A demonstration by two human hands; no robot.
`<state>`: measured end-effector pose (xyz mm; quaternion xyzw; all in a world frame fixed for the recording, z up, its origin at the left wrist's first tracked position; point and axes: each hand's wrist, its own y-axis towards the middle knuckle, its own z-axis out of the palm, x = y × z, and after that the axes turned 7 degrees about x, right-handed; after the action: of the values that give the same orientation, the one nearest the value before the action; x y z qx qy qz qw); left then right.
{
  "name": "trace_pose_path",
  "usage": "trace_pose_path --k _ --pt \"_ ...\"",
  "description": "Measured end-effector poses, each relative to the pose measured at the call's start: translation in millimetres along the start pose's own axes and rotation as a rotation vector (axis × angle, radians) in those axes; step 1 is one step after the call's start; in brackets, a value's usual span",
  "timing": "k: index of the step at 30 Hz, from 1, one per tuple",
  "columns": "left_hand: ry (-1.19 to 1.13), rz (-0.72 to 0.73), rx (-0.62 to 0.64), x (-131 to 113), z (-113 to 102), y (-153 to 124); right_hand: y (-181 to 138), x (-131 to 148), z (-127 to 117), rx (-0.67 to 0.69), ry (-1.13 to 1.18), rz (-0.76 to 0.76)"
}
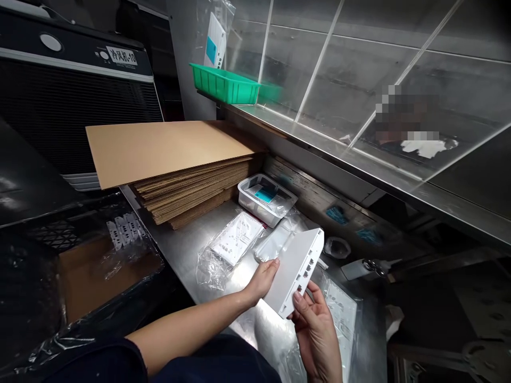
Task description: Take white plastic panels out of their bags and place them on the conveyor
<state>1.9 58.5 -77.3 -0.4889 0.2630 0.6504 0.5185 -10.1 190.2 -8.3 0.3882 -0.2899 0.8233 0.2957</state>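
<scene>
A white plastic housing (293,266) with a row of port cut-outs along one edge is held tilted above the metal table (187,250). My left hand (261,282) grips its left edge, thumb on the broad face. Around its lower right corner, beside the cut-outs, my right hand (315,324) is closed. Left of the housing lies a bagged white panel (235,239) in clear plastic. Another white panel (344,324) in plastic rests behind my right hand. Behind the housing is a clear plastic bag (275,242).
Stacked cardboard sheets (175,151) stand at the back left, beside a clear tub (259,207). A green bin (225,85) sits on the raised ledge. At lower left, a black-lined box (91,282) holds white parts. A white bottle (357,269) lies right.
</scene>
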Motion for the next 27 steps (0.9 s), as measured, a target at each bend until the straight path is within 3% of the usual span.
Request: trace_pose_path --k 27 --pt "0.083 0.011 0.023 -1.1 -0.9 -5.4 6.2 -14.6 1.3 -0.039 -0.052 -0.057"
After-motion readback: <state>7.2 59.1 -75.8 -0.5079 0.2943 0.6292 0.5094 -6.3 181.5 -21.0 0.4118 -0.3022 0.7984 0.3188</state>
